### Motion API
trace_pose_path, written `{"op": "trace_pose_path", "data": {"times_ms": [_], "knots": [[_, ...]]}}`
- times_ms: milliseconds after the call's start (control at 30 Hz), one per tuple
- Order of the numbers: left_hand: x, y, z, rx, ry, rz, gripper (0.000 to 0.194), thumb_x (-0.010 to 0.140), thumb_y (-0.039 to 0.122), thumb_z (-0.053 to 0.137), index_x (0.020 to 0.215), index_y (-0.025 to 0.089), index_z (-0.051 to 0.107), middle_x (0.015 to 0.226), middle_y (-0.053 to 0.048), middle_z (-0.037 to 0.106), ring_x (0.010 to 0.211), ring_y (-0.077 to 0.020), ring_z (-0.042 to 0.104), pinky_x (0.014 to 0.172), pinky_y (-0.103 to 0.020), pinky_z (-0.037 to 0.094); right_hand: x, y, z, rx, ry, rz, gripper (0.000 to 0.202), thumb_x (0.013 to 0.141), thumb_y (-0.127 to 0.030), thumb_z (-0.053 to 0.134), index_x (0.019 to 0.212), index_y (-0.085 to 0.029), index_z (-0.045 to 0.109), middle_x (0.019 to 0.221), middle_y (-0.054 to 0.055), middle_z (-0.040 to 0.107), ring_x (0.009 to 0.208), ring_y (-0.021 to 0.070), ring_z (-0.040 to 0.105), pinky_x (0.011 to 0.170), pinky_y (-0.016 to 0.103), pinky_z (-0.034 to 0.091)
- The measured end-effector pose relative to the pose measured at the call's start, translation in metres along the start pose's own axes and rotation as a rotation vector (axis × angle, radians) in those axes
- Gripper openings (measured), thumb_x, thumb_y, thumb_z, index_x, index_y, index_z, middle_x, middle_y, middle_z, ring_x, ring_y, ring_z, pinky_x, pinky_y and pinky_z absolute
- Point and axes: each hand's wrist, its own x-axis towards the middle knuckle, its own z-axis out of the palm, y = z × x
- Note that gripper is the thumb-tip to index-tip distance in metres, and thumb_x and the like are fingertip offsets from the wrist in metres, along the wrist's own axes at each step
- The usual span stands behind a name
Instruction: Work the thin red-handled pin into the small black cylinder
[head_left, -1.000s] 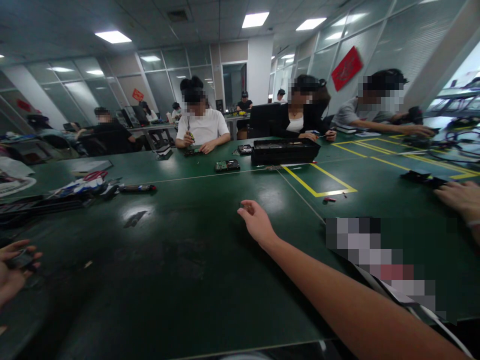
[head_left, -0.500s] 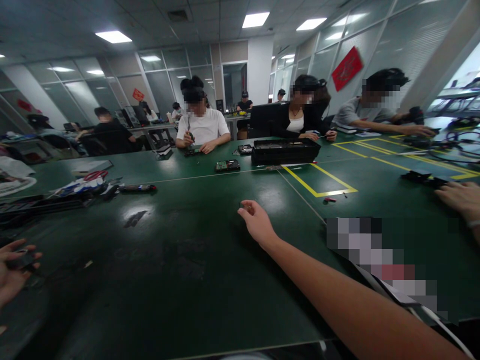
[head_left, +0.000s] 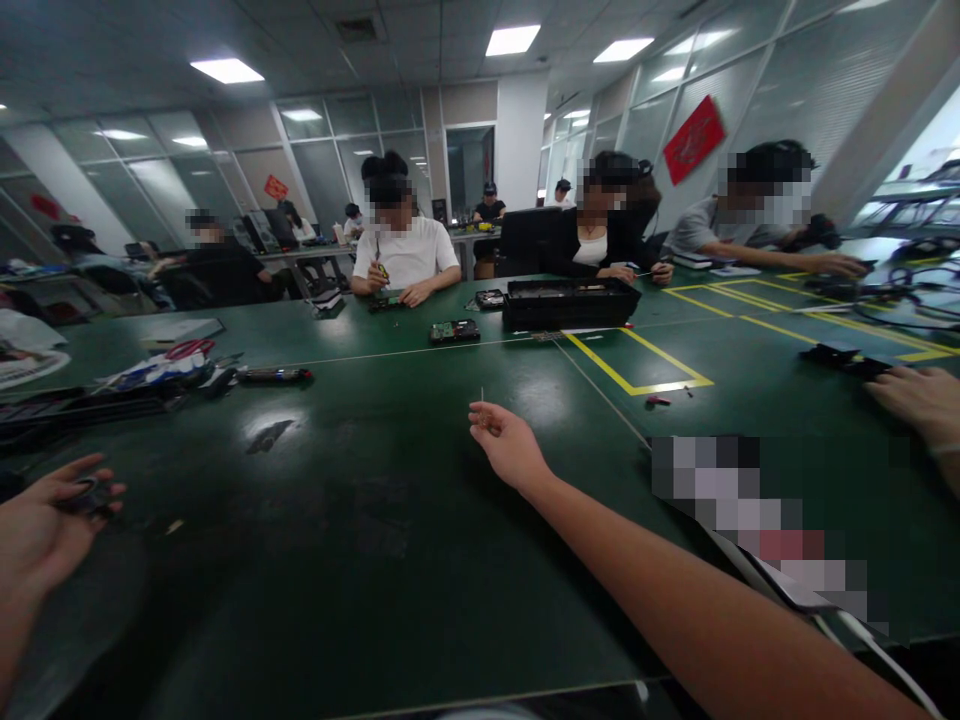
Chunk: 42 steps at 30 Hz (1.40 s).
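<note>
My right hand (head_left: 510, 443) reaches out over the middle of the green table (head_left: 390, 540) and pinches a thin metal pin (head_left: 482, 397) that stands upright above the fingertips. My left hand (head_left: 45, 520) is at the left edge of the view, fingers curled around a small dark part (head_left: 88, 497) held just over the table.
A long black tray (head_left: 568, 301) and a circuit board (head_left: 454, 330) lie across the table. Tools and cables (head_left: 172, 372) sit at the far left, with a dark flat scrap (head_left: 270, 436) nearer. Another person's hand (head_left: 919, 400) rests at the right. Several people sit opposite. Yellow tape (head_left: 637, 372) marks a rectangle.
My right hand has lifted slightly, and the thin pin now stands up from its fingertips. My left hand has moved right and further into view with the dark part.
</note>
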Motion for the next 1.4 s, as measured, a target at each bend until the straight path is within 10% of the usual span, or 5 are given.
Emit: {"op": "trace_pose_path", "data": {"times_ms": [433,667,833,1400], "knots": [[-0.085,0.022,0.141,-0.26,-0.361,-0.074,0.036,0.054,0.001,0.051,0.086,0.012,0.062,0.075,-0.006,0.055,0.067,-0.0165,0.054,0.059,-0.024,0.05,-0.021,-0.072,-0.006,-0.444,-0.155,-0.291,0.024,0.093,-0.039,0.063,0.109,-0.027,0.076,0.081,0.003,0.071,0.073,0.0211,0.064,0.077,0.037,0.047],[-0.138,0.021,0.222,-0.338,-0.71,-0.074,0.041,0.06,0.01,0.059,0.1,0.016,0.063,0.089,-0.005,0.059,0.077,-0.0166,0.059,0.063,-0.026,0.046,-0.002,-0.094,-0.014,-0.612,-0.032,-0.439,0.028,0.088,-0.051,0.069,0.083,-0.023,0.072,0.095,0.005,0.064,0.072,0.0151,0.054,0.067,0.03,0.038],[-0.171,-0.002,0.271,-0.289,-0.79,0.062,0.047,0.059,0.004,0.068,0.103,0.017,0.058,0.1,-0.005,0.065,0.086,-0.0145,0.06,0.077,-0.026,0.045,0.011,-0.078,-0.024,-0.589,0.189,-0.43,0.032,0.096,-0.041,0.056,0.073,-0.02,0.061,0.067,0.0,0.055,0.062,0.0147,0.048,0.062,0.031,0.032],[-0.187,-0.055,0.279,0.078,-0.973,0.452,0.04,0.081,0.016,0.073,0.12,0.024,0.07,0.125,-0.007,0.069,0.118,-0.0249,0.063,0.11,-0.045,0.043,-0.013,-0.077,-0.033,-0.158,0.204,-0.409,0.019,0.094,-0.035,0.056,0.088,-0.02,0.066,0.075,0.002,0.069,0.068,0.0162,0.063,0.063,0.029,0.045]]}}
